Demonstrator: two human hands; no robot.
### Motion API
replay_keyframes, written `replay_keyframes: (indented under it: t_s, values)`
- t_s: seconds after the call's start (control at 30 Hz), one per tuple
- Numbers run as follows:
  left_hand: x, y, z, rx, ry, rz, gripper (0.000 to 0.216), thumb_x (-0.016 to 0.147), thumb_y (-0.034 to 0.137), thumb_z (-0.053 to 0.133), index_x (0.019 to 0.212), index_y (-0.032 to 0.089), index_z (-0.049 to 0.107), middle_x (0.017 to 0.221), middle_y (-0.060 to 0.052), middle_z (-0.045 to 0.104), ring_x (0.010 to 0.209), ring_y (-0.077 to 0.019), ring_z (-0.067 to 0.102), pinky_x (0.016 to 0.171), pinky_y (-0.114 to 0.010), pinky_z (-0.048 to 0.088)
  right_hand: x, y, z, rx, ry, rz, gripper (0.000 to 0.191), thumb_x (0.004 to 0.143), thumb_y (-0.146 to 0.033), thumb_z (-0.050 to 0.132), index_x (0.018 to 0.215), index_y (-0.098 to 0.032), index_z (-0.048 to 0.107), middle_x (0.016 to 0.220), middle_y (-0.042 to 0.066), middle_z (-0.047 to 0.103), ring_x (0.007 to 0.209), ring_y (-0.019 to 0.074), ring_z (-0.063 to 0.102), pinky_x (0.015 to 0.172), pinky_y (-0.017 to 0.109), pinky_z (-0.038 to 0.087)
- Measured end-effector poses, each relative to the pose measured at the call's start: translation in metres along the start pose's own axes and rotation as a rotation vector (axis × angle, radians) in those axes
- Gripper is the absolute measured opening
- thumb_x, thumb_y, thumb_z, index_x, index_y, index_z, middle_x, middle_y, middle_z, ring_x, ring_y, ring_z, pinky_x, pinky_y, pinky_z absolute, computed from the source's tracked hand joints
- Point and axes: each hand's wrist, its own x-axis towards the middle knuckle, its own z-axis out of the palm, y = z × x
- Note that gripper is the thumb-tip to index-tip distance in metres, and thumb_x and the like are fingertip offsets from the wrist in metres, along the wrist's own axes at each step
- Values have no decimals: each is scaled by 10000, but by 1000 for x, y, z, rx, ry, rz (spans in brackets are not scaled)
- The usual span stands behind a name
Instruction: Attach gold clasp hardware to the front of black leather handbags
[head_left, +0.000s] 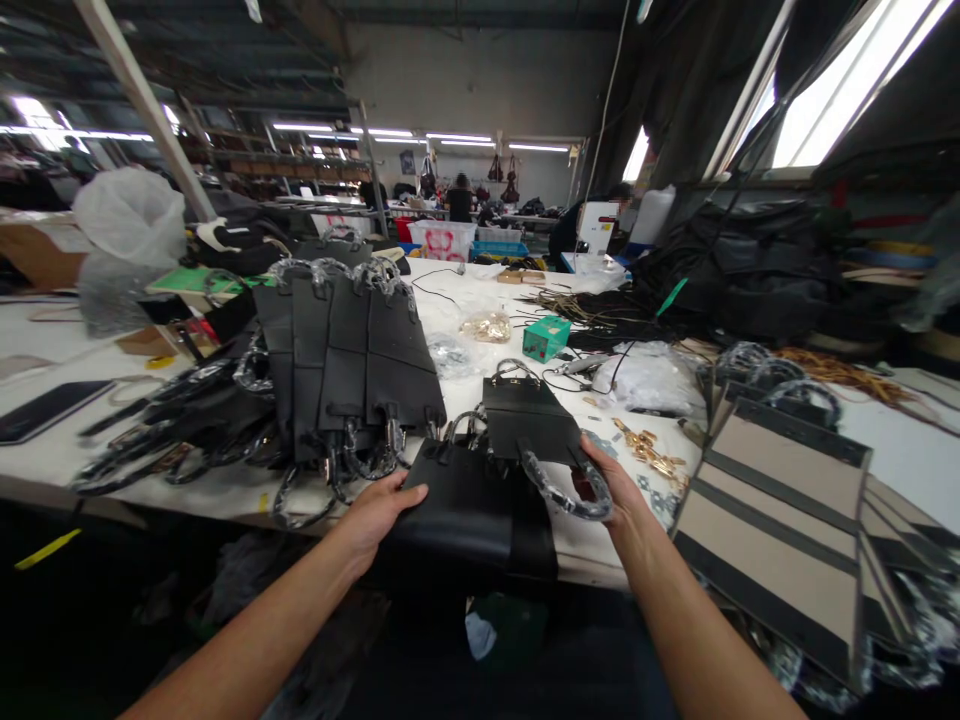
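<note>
My left hand [382, 512] is closed on the left edge of a black bag panel [457, 500], its thumb lying on top. This panel hangs over the front edge of the table. A second, smaller-looking black bag panel [525, 410] lies partly over it, with a plastic-wrapped handle [566, 497] at its near side. Closed around that second panel's right edge is my right hand [606, 478], next to the handle; its fingertips are mostly hidden. Left of my hands stands a fanned row of black bag panels [337, 350] with wrapped handles.
Beige-and-black panels [780, 510] are stacked at right. Gold hardware pieces [649, 447], a green box [546, 338] and a clear plastic bag [649, 377] lie beyond my hands on the white table [442, 285]. A phone-like dark slab [52, 410] lies far left. People are in the background.
</note>
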Motion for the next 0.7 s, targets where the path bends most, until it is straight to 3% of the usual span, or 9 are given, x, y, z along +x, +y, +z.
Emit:
replay_keyframes:
  t_s: [0.13, 0.27, 0.33, 0.43, 0.53, 0.6, 0.7]
  values:
    - [5, 0, 7, -1, 7, -33, 369, 602, 301, 815, 920, 162, 690, 847, -81, 766, 754, -235, 716, 729, -316, 543, -3, 4, -6, -5, 26, 35, 179, 771, -259, 752, 850, -171, 618, 575, -13, 667, 424, 124, 611, 396, 184, 522]
    - [12, -7, 3, 59, -2, -12, 402, 644, 353, 769, 987, 170, 669, 903, -95, 753, 832, -263, 709, 776, -362, 539, -5, 16, -10, -70, -16, 58, 273, 744, -253, 767, 978, -151, 668, 903, 69, 754, 762, 198, 724, 692, 274, 615]
    - [14, -9, -2, 203, 109, 125, 458, 676, 403, 725, 1059, 165, 645, 995, -109, 727, 912, -269, 688, 836, -382, 522, -3, 21, -11, -129, -23, 72, 294, 747, -289, 765, 988, -144, 678, 970, 90, 749, 829, 219, 722, 759, 315, 607]
    - [14, -2, -7, 479, 363, 481, 584, 698, 476, 682, 1186, 170, 584, 1166, -125, 643, 1003, -279, 634, 879, -417, 496, 7, 22, -5, -213, -20, 47, 322, 769, -378, 744, 979, -143, 678, 917, 99, 750, 809, 227, 718, 746, 341, 596]
    - [11, 17, 3, 512, 357, 648, 589, 735, 508, 663, 1224, 198, 555, 1202, -111, 611, 1022, -262, 609, 871, -404, 496, 17, 9, 18, -257, -92, -28, 359, 727, -362, 781, 999, -154, 671, 911, 88, 746, 771, 218, 706, 711, 337, 584]
    - [8, 31, 17, 370, 238, 565, 567, 737, 518, 684, 1189, 195, 572, 1162, -109, 632, 1025, -259, 616, 844, -383, 513, 17, -6, 42, -264, -182, -115, 410, 687, -329, 811, 1033, -163, 665, 946, 79, 740, 777, 214, 696, 702, 322, 574]
    - [7, 46, 40, 13, 34, 234, 530, 743, 559, 688, 1089, 165, 614, 1118, -136, 671, 1022, -278, 647, 777, -372, 547, -4, -34, 75, -252, -333, -287, 499, 723, -392, 784, 1156, -200, 627, 1035, 64, 719, 857, 218, 680, 734, 309, 557]
